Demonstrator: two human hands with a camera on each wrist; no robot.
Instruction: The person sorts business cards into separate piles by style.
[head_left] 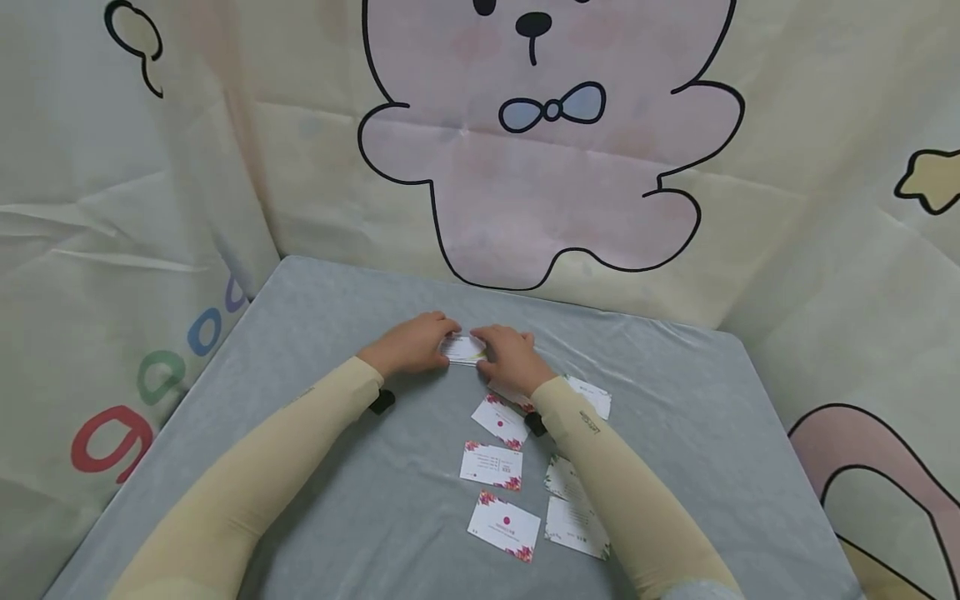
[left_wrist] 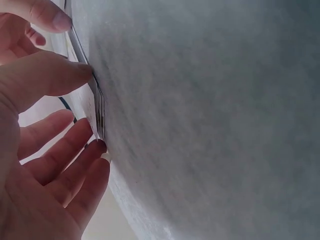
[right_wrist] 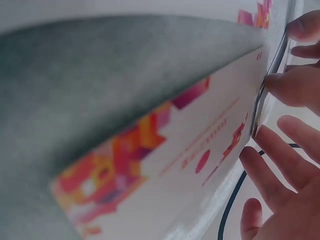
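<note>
Toward the far side of the table, a small stack of white cards (head_left: 462, 351) lies between my two hands. My left hand (head_left: 412, 344) holds its left end, with the thumb (left_wrist: 55, 75) on the near edge and the fingers (left_wrist: 75, 165) at the far side. The right hand (head_left: 514, 360) grips the other end in the same way, its thumb (right_wrist: 295, 86) against the near edge. Several layered edges of the stack (left_wrist: 100, 112) show in the left wrist view. A flower-patterned card (right_wrist: 200, 145) lies close to the right hand.
Nearer on the grey cloth (head_left: 375, 517) lie cards with pink flower corners (head_left: 500, 422), (head_left: 491, 465), (head_left: 503, 527) in a column. Green-leaf cards (head_left: 576, 525), (head_left: 592, 396) lie to the right, partly under the right forearm. Printed curtains (head_left: 300, 192) enclose the table.
</note>
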